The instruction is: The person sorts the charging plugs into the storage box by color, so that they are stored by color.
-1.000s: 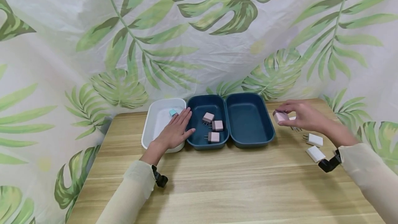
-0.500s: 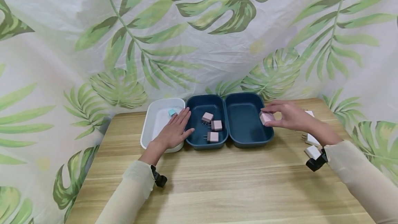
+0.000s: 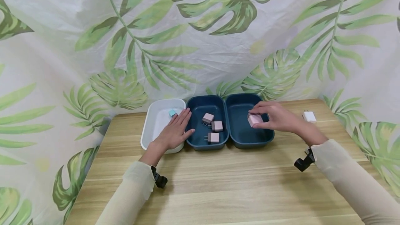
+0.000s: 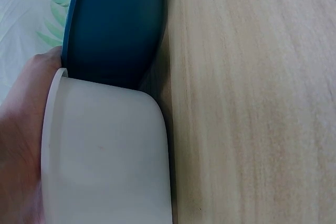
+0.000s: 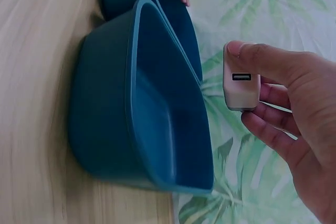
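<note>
My right hand (image 3: pixel 275 118) pinches a pink USB charger (image 3: pixel 255 120) between thumb and fingers above the right-hand blue bin (image 3: pixel 240 141). The right wrist view shows the USB port on the charger's (image 5: pixel 241 90) face. My left hand (image 3: pixel 172 133) lies with straight fingers across the adjoining rims of the white bin (image 3: pixel 148 122) and the middle blue bin (image 3: pixel 195 145). Several pink chargers (image 3: pixel 214 137) with prongs lie in the middle bin. In the white bin a turquoise charger (image 3: pixel 173 113) shows, partly hidden behind my left fingers.
A white charger (image 3: pixel 309 116) lies on the wooden table (image 3: pixel 218 186) at the back right. The three bins stand side by side near the table's back edge, with a leaf-patterned cloth (image 3: pixel 200 51) hanging behind them. My right forearm covers part of the table's right side.
My right hand has carried the pink charger leftward from the table's right side to above the right-hand blue bin. My left hand has stayed in place.
</note>
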Tool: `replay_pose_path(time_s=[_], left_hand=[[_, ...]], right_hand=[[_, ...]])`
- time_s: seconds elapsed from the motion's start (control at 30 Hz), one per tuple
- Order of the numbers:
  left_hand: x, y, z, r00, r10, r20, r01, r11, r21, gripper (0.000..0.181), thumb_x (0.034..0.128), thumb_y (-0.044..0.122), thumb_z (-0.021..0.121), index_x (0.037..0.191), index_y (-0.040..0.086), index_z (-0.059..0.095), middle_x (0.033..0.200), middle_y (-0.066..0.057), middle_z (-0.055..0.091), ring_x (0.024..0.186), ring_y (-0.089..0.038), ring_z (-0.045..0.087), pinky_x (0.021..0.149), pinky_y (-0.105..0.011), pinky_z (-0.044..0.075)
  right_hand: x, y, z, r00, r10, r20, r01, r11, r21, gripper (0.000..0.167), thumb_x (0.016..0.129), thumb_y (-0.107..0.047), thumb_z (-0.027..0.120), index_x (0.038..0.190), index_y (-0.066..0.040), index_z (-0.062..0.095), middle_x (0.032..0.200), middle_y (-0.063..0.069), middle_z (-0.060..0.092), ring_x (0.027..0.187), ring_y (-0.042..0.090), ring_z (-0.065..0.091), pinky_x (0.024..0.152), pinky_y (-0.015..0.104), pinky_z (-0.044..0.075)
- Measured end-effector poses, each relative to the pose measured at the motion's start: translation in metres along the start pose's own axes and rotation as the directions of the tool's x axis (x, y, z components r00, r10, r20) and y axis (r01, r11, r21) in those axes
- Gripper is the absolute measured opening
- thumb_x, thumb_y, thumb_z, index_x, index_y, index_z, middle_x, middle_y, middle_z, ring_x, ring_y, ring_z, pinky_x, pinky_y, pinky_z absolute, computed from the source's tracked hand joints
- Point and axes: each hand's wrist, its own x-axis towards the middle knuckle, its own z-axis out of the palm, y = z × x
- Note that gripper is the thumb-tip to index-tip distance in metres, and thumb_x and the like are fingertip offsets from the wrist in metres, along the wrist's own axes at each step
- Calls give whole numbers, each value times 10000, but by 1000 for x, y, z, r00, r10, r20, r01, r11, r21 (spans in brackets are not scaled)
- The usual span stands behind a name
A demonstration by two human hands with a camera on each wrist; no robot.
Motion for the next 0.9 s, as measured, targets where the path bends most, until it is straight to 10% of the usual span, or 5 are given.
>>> replay_pose_path(time_s=[0.9], left_hand=[[0,1,0,1000,8,-13,-8,1000,5,813,1115,561,375,1705,57,131,1793,-86,37,1655,-262,40,1329,-503,85]], right_hand=[[62,-15,44,993,18,114,-33,991,131,463,888,-243,888,1279,-28,763,1186,82,732,958,170,691,810,444,618]])
